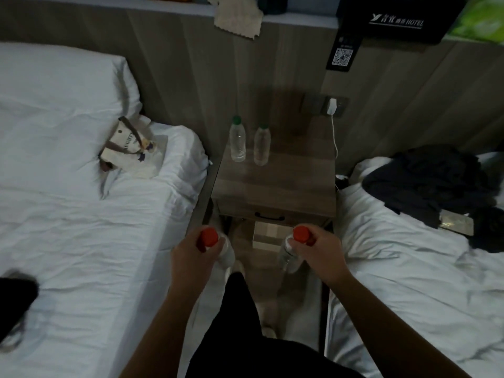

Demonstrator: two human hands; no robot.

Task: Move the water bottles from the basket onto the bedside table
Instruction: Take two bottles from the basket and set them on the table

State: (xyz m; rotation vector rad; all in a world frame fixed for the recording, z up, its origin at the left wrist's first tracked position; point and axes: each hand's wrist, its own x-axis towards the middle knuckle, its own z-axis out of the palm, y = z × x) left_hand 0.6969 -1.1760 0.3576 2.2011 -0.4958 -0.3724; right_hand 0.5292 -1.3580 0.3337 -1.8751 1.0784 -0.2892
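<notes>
My left hand [192,255] grips a clear water bottle with a red cap [209,237] by its neck. A second red-capped bottle [300,234] hangs the same way from my right hand [320,252]. Both bottles are held upright in the gap between two beds, just in front of the wooden bedside table [275,186]. Two clear bottles with green caps stand upright near the table's back left: one [237,141] on the left and one [262,145] beside it. No basket is in view.
White beds flank the gap at left [81,214] and right [409,282]. A small tote bag [128,145] lies on the left bed, dark clothes [428,181] on the right one. A white charger [332,106] and cable hang by the table's back right. A drawer handle [268,216] faces me.
</notes>
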